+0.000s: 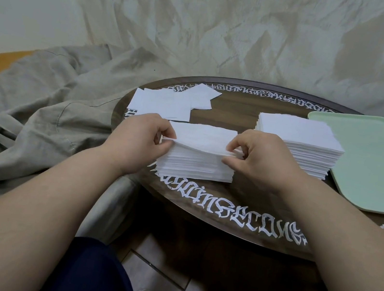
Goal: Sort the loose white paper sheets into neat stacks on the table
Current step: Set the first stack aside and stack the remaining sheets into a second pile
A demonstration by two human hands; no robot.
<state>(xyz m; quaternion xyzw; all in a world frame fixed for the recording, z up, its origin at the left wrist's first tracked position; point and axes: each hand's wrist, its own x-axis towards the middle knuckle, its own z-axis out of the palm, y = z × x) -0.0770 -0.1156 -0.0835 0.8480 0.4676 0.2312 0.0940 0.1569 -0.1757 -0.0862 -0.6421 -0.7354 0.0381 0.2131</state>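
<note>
A thick stack of white paper sheets sits at the near left of the round dark table. My left hand pinches the left edge of the stack's top sheets, and my right hand pinches their right edge, lifting them slightly off the stack. A second, taller stack stands to the right, squared up. Several loose white sheets lie spread and overlapping at the table's far left.
A pale green tray lies on the table's right side, touching the taller stack. A grey cloth is bunched to the left of the table. White lettering rings the table rim. Tiled floor and my legs show below.
</note>
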